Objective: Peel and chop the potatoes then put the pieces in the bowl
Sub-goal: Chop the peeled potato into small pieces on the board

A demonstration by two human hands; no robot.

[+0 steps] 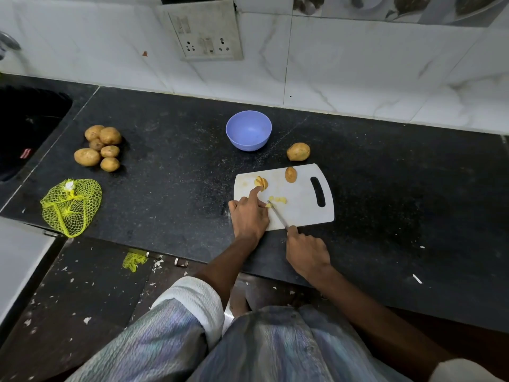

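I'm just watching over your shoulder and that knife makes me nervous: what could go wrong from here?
1. The left hand rests on the cutting board right beside the knife, so a slip could nick a finger.
2. The board's near edge sits close to the counter's front; hard chopping might shift it.
3. The bowl stands beyond the board, so small potato pieces could drop on the way over.

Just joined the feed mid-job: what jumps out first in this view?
The white cutting board mid-counter, where the right hand works a knife through yellow potato pieces beside the left hand. Behind it sits an empty blue bowl; a pile of whole potatoes lies far left.
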